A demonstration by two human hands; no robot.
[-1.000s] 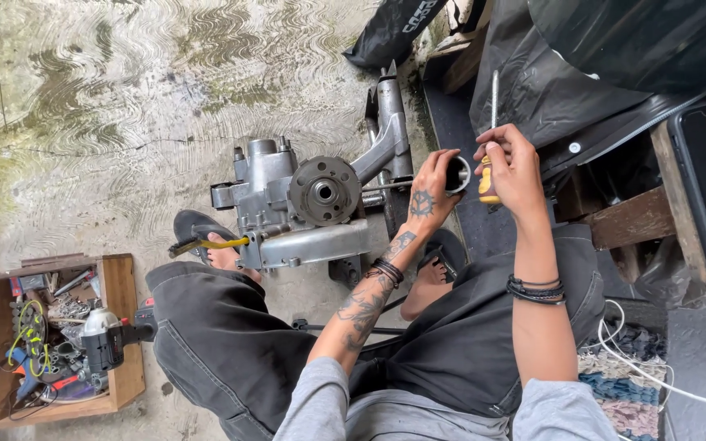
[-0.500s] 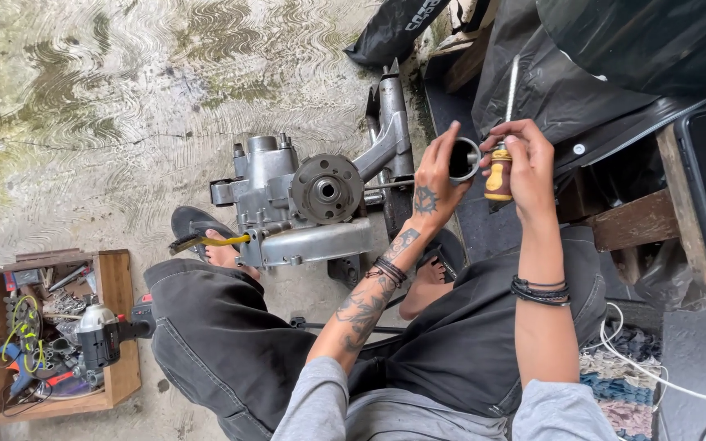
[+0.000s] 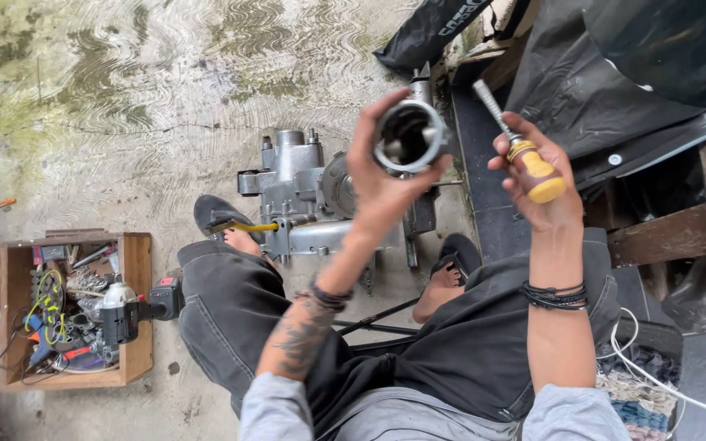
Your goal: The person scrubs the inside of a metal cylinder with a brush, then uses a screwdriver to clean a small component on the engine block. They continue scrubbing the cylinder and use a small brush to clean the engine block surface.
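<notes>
**Metal sleeve lifted up to the eye, screwdriver swung aside**

While the person sits with knees apart in dark trousers, the left hand (image 3: 382, 184) has risen from beside the engine toward the camera, so the metal sleeve (image 3: 408, 135) now faces the lens open-end on. Its fingers wrap the outside of the sleeve from below and hold it firmly. My guess is that this turn makes the bore easier to inspect: half a second ago only its rim showed edge-on near the screwdriver.

The right hand (image 3: 537, 184) has drawn away from the sleeve. Its fingers close around the screwdriver (image 3: 516, 143), whose rounded yellow-and-amber handle lies in the palm while the thin grey shaft slants up and left, its tip near the sleeve but apart from it.

The sleeve is a short, thick-walled tube of dull grey metal with a bright, worn rim and a dark inside.

Farther down, the engine (image 3: 304, 200) sits on the concrete floor (image 3: 124, 82) between the person's feet, cast in pale, matte aluminium, lumpy with bosses and bolts. To the left stands a wooden box (image 3: 136, 306) of mixed tools, with a cordless drill (image 3: 128, 310) lying across its edge. The floor is rough, stained green and swirled.
</notes>
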